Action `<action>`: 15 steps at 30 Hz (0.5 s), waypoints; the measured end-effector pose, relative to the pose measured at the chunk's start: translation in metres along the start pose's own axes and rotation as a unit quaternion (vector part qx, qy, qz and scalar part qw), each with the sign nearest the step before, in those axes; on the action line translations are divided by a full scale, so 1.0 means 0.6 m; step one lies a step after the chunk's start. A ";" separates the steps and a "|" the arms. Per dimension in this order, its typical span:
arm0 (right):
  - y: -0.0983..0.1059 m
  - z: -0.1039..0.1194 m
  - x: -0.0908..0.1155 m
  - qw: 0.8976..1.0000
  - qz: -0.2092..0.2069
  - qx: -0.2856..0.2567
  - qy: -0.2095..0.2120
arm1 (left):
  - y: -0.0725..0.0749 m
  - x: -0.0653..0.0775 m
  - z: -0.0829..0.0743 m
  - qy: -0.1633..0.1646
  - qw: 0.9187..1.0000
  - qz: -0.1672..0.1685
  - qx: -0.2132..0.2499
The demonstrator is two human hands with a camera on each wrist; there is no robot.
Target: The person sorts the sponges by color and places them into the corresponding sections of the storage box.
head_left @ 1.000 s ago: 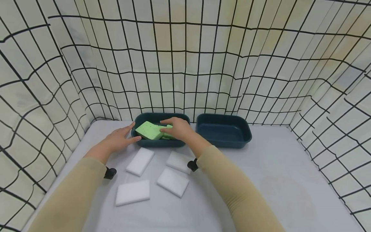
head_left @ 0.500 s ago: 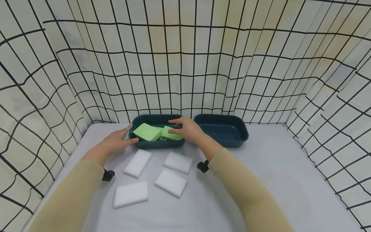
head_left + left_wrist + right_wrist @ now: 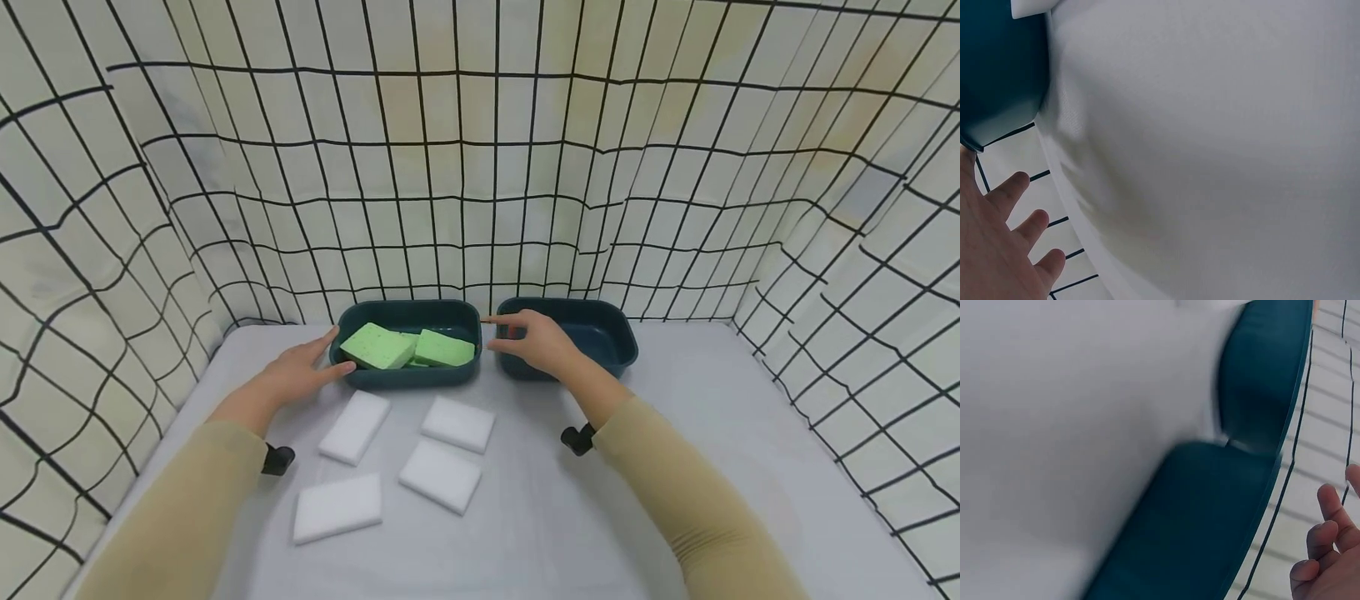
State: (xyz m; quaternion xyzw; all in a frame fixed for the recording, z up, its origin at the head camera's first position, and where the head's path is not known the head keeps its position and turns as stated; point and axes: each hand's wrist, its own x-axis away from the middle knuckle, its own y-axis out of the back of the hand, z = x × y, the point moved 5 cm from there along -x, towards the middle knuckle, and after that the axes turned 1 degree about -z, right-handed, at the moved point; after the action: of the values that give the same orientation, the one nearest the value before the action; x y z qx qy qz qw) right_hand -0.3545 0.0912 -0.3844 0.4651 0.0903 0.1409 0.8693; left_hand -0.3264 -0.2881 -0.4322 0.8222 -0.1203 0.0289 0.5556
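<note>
In the head view a dark teal bin [image 3: 408, 377] at the left holds a few light green sponges [image 3: 445, 348], one tilted at its left end [image 3: 378, 346]. My left hand [image 3: 294, 377] is at that bin's left end, thumb and fingers spread by the rim; in the left wrist view a fingertip meets the underside of the rim. My right hand [image 3: 543, 342] hovers over the left part of a second teal bin [image 3: 611, 337], thumb and fingers apart with nothing between them. The right wrist view shows its fingers [image 3: 1330, 503] loosely bent.
Several white sponge blocks [image 3: 441, 475] lie flat on the white-covered table [image 3: 570, 517] in front of the left bin. A black wire grid [image 3: 480, 200] backed by pale cloth stands behind the bins and along both sides.
My right hand has left the green sponges in the left bin and moved right, over the second bin. The left hand stays at the left bin's end. The view has shifted slightly.
</note>
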 end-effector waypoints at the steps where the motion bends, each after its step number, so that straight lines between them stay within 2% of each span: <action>1: 0.006 -0.009 0.003 1.000 -0.002 -0.004 -0.004 | 0.000 0.000 0.001 -0.001 1.000 0.000 0.000; 9: 0.058 -0.089 0.040 0.999 -0.018 -0.025 -0.040 | 0.000 -0.005 0.003 -0.012 1.000 -0.001 -0.008; 15: 0.094 -0.147 0.075 0.998 -0.037 -0.018 -0.052 | 0.002 -0.003 0.000 -0.010 1.000 0.001 -0.008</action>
State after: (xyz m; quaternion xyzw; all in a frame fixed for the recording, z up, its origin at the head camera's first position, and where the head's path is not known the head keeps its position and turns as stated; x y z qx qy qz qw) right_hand -0.3465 0.2050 -0.3869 0.4525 0.0599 0.0860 0.8856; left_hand -0.3284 -0.2884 -0.4316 0.8181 -0.1273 0.0203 0.5605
